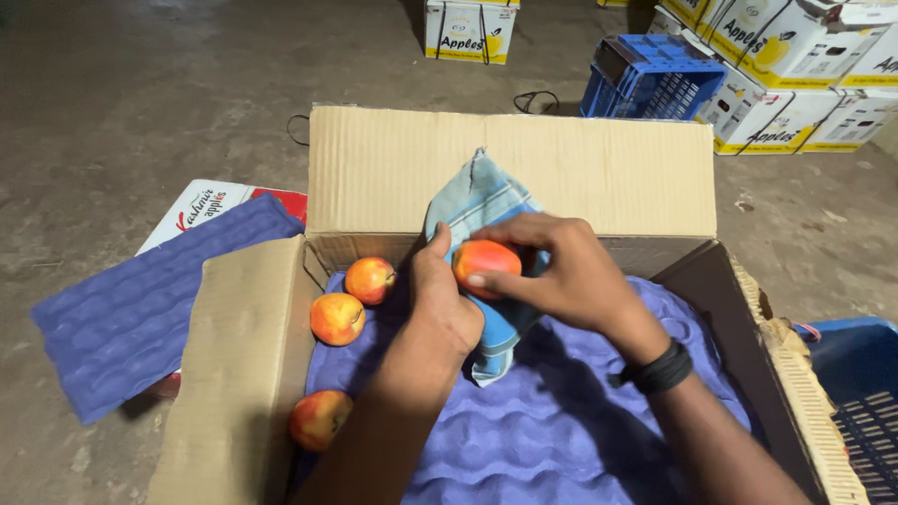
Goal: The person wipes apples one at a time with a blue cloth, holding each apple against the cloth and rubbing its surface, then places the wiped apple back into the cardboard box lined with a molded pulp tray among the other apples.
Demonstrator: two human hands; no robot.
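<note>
Over an open cardboard box (253,365), my right hand (561,276) grips a red-orange apple (486,260) with its fingers wrapped over the top. My left hand (444,299) holds a blue checked cloth (482,201) bunched behind and under that apple. The cloth's end hangs down below my hands. Three more apples lie in the box's left side on a purple moulded fruit tray (561,430): one (370,279) at the back, one (337,318) beside it, one (318,418) nearer me. A black band circles my right wrist.
A second purple tray (140,299) lies on the concrete floor at left, over a flattened printed carton. A blue plastic crate (650,79) and stacked white-and-yellow apple cartons (804,56) stand at the back right. Another blue crate (856,393) sits at the right edge.
</note>
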